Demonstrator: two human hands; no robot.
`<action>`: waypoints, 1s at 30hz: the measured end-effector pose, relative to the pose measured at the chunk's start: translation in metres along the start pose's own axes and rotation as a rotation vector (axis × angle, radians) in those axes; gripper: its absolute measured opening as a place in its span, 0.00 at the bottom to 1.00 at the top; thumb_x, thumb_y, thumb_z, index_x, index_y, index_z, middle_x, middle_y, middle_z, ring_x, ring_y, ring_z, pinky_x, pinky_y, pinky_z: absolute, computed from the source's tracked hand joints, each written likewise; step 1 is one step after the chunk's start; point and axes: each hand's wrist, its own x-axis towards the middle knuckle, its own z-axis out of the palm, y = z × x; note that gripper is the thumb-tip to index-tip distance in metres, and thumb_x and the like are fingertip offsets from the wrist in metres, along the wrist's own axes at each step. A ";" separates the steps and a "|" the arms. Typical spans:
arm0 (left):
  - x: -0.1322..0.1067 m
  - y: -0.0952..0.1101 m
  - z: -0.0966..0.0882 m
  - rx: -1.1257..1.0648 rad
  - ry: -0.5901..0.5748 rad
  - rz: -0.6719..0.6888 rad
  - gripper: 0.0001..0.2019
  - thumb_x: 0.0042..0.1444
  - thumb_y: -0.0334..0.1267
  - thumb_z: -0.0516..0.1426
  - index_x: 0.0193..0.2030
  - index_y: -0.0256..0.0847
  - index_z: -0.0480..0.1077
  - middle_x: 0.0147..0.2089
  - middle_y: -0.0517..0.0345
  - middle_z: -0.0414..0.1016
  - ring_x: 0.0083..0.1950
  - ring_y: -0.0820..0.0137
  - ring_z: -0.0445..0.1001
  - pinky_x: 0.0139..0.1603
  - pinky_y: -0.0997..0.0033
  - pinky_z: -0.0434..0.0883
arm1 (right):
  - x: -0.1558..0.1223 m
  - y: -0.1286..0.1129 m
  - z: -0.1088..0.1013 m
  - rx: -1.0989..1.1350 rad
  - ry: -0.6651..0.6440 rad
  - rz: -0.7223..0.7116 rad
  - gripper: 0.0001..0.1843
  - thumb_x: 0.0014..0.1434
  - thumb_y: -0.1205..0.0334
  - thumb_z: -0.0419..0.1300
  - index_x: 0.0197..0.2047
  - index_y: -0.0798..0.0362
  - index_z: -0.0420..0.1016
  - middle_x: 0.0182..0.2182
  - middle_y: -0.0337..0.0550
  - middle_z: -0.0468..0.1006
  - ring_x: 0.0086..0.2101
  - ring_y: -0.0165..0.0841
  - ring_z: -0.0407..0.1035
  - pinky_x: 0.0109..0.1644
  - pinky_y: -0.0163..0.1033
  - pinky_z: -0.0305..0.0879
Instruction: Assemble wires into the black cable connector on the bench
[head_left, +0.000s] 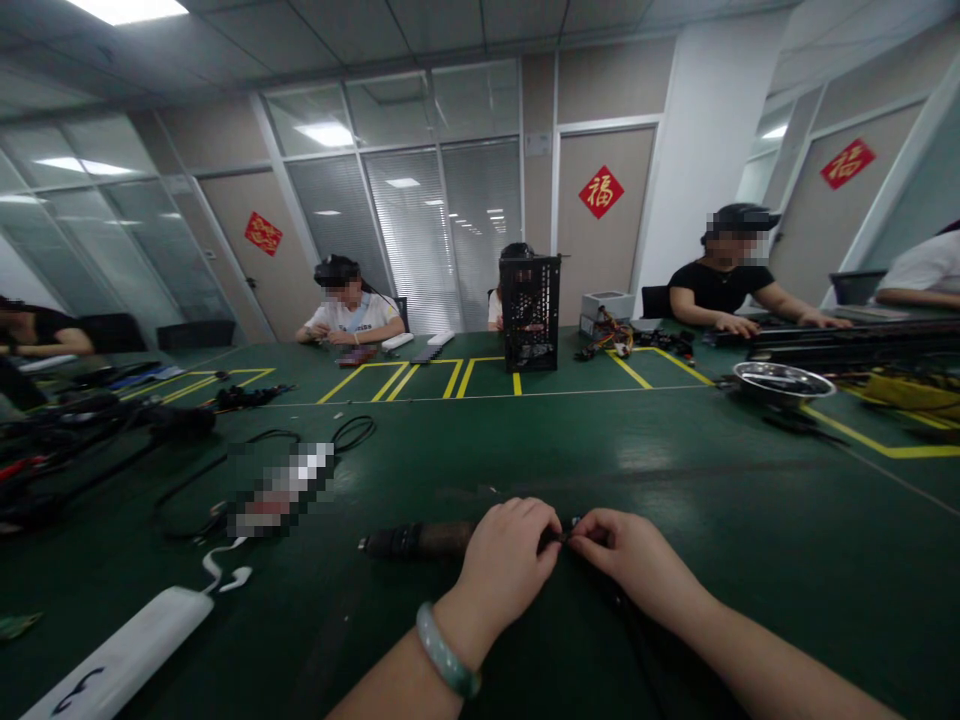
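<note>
Black cable tip point(568, 535) is sitting pinched between your left hand point(504, 570) and right hand point(622, 560), both grips clamped on it over the green tabletop point(675, 470), and you are risking a slip if the dark cylindrical sleeve point(420, 540) just beside it drags.

One head-worn camera, facing forward and down: left hand point(506, 570), right hand point(626, 560) close below, counter point(675, 470) stretching ahead.

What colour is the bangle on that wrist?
The bangle is pale green; the head view shows it best.
</note>
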 end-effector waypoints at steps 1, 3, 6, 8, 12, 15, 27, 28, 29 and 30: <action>0.000 0.001 0.000 0.003 -0.001 0.001 0.07 0.56 0.32 0.60 0.40 0.44 0.69 0.45 0.62 0.73 0.47 0.65 0.70 0.50 0.63 0.65 | 0.000 0.000 0.000 0.000 -0.002 -0.002 0.06 0.59 0.59 0.60 0.34 0.50 0.77 0.31 0.37 0.81 0.31 0.33 0.74 0.33 0.32 0.63; 0.000 0.002 -0.001 0.007 -0.003 0.001 0.06 0.57 0.32 0.60 0.41 0.44 0.69 0.45 0.61 0.73 0.47 0.65 0.70 0.50 0.63 0.65 | 0.000 0.001 0.001 0.004 -0.004 -0.004 0.07 0.59 0.59 0.59 0.34 0.50 0.77 0.31 0.37 0.81 0.32 0.33 0.74 0.33 0.31 0.63; 0.000 0.003 -0.002 0.003 -0.002 0.004 0.07 0.56 0.32 0.60 0.41 0.45 0.69 0.44 0.62 0.73 0.46 0.65 0.69 0.49 0.64 0.65 | 0.000 0.003 0.002 0.009 -0.006 -0.006 0.07 0.59 0.58 0.59 0.34 0.50 0.77 0.31 0.36 0.81 0.32 0.33 0.74 0.33 0.32 0.63; 0.000 0.002 -0.002 -0.004 -0.003 0.009 0.08 0.56 0.32 0.60 0.41 0.46 0.69 0.44 0.63 0.73 0.46 0.66 0.69 0.48 0.64 0.64 | 0.000 0.004 0.002 0.011 -0.002 -0.005 0.07 0.59 0.58 0.60 0.34 0.50 0.77 0.30 0.36 0.81 0.32 0.33 0.74 0.34 0.32 0.63; -0.001 0.001 -0.001 -0.011 0.006 0.001 0.09 0.56 0.32 0.60 0.43 0.46 0.69 0.44 0.63 0.72 0.46 0.65 0.69 0.48 0.64 0.64 | 0.001 0.003 0.002 0.018 -0.011 0.009 0.07 0.59 0.58 0.60 0.34 0.50 0.77 0.31 0.37 0.81 0.32 0.33 0.75 0.34 0.31 0.63; -0.001 0.001 0.000 -0.019 0.015 -0.013 0.10 0.56 0.33 0.60 0.44 0.46 0.68 0.44 0.63 0.72 0.45 0.66 0.69 0.48 0.64 0.64 | 0.001 0.003 0.001 0.026 -0.017 0.015 0.07 0.59 0.58 0.59 0.34 0.50 0.77 0.31 0.37 0.81 0.32 0.33 0.75 0.34 0.31 0.63; 0.000 -0.001 0.002 -0.001 0.009 -0.031 0.11 0.56 0.34 0.60 0.46 0.47 0.68 0.45 0.62 0.72 0.46 0.65 0.69 0.49 0.64 0.64 | -0.001 -0.001 0.000 0.013 -0.008 0.017 0.06 0.59 0.59 0.59 0.33 0.50 0.77 0.29 0.36 0.81 0.30 0.32 0.74 0.32 0.31 0.62; 0.000 -0.001 0.003 0.007 0.009 -0.035 0.11 0.56 0.35 0.60 0.46 0.47 0.67 0.45 0.62 0.72 0.46 0.65 0.69 0.49 0.64 0.64 | 0.000 0.000 0.000 0.004 0.000 0.011 0.06 0.58 0.60 0.60 0.33 0.50 0.77 0.29 0.36 0.80 0.30 0.32 0.74 0.32 0.31 0.62; -0.001 -0.001 0.004 0.013 0.010 -0.037 0.11 0.56 0.35 0.60 0.46 0.47 0.67 0.45 0.62 0.72 0.47 0.65 0.69 0.49 0.64 0.64 | 0.000 0.000 0.001 -0.004 0.006 0.005 0.06 0.58 0.60 0.60 0.33 0.50 0.76 0.29 0.36 0.80 0.30 0.32 0.74 0.32 0.31 0.62; -0.001 -0.001 0.004 0.017 0.012 -0.038 0.12 0.56 0.35 0.60 0.46 0.47 0.67 0.45 0.62 0.72 0.47 0.65 0.69 0.49 0.64 0.63 | 0.000 0.001 0.001 -0.008 0.013 0.001 0.05 0.58 0.60 0.60 0.33 0.50 0.76 0.29 0.36 0.80 0.30 0.32 0.74 0.32 0.31 0.62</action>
